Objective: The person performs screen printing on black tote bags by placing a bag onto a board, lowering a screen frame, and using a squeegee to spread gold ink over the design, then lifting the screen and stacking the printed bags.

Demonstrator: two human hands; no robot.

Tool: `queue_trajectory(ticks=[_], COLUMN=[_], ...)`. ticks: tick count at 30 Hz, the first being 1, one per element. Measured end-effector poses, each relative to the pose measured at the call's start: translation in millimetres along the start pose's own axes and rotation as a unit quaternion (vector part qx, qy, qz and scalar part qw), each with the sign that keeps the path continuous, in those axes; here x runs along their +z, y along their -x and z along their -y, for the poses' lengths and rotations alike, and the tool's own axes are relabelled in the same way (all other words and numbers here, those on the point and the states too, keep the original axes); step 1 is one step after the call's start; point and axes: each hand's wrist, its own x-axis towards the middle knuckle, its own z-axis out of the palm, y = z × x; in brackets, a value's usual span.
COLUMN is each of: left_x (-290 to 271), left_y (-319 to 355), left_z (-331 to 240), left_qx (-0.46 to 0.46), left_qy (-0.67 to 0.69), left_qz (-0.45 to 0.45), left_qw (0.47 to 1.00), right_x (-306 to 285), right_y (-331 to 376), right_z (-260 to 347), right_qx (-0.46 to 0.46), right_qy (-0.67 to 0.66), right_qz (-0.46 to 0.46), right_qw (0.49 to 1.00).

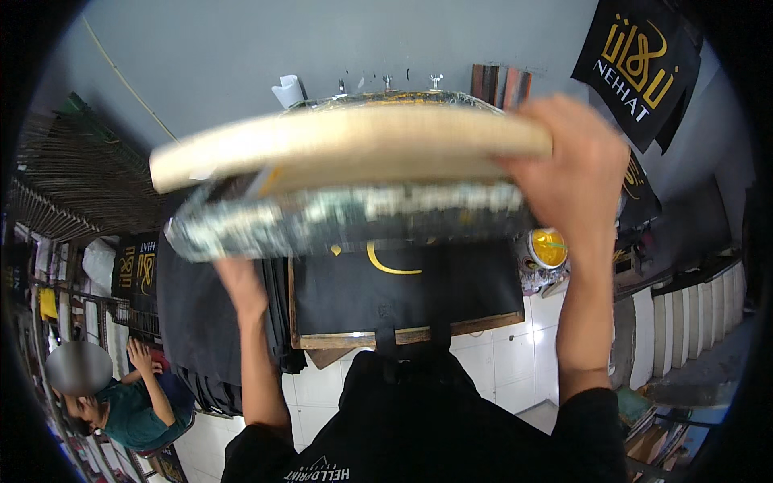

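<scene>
Gripping the 3 o'clock end of a pale wooden frame with a long side smeared in white, black and green paint [354, 137], the bare right hand [572, 161] is closing its fingers and thumb around the wood. The frame is showing blurred and tilted, spanning the view from its centre toward 12 o'clock. The bare left hand [241, 283] is reaching up behind the smeared side at about 8 o'clock; its fingers are hiding there, so I cannot tell whether they are gripping.

At 6 o'clock, a flat black cloth with a gold curve [463, 294] is lying below the frame on a wooden-edged board [483, 325]. At 3 o'clock, a round tub of yellow paint [549, 248] is standing just beside the cloth. Small metal clamps [387, 83] are showing at 12 o'clock against a plain grey wall [346, 40], and black cloths with gold and white print [636, 105] are hanging at 2 o'clock. At 8 o'clock, a person in a dark green shirt [137, 414] is sitting beyond a dark cloth stack [213, 314].
</scene>
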Motion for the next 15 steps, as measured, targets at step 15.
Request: queue_trajectory(ticks=[15], left_x=[-135.4], left_y=[-27.7], left_z=[66.2], left_qx=[-0.247], left_qy=[-0.046], left_qz=[0.053], left_qw=[0.966], right_x=[-4.5], right_y=[-164.9], right_z=[-39.7], right_qx=[0.046], right_qy=[0.036], right_qz=[-0.007], right_qw=[0.998])
